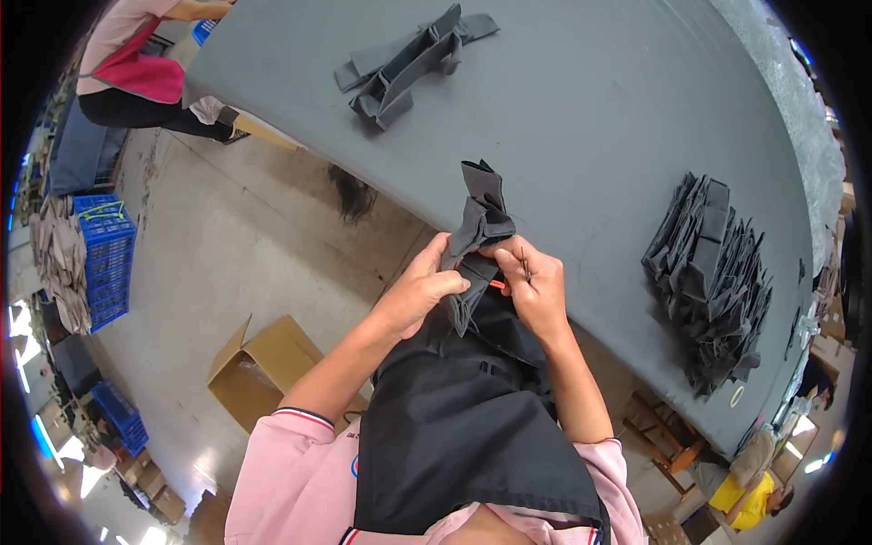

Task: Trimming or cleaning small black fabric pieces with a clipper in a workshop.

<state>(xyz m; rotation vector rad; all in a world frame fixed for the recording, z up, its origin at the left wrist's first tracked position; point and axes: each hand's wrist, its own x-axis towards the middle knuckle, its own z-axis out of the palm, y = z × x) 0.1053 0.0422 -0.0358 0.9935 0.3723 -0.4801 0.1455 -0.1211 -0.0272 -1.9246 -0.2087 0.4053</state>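
A folded strip of dark grey fabric (pixel 481 218) is gripped between my two hands, just off the table's near edge and in front of my black apron. My left hand (pixel 420 289) pinches it from the left, thumb lying across the cloth. On the right side, my right hand (pixel 536 283) is closed against the same fabric. That hand also has a small tool (pixel 526 266) in it, with a thin dark metal tip. A red-orange bit (pixel 497 284) shows by its fingers; whether it belongs to the tool I cannot tell.
On the grey-covered table (pixel 581 118) lie a loose heap of fabric strips (pixel 409 68) at the far side and a thick stack of fabric pieces (pixel 707 282) at right. An open cardboard box (pixel 259 368) and a blue crate (pixel 109 259) stand left. Other people work nearby.
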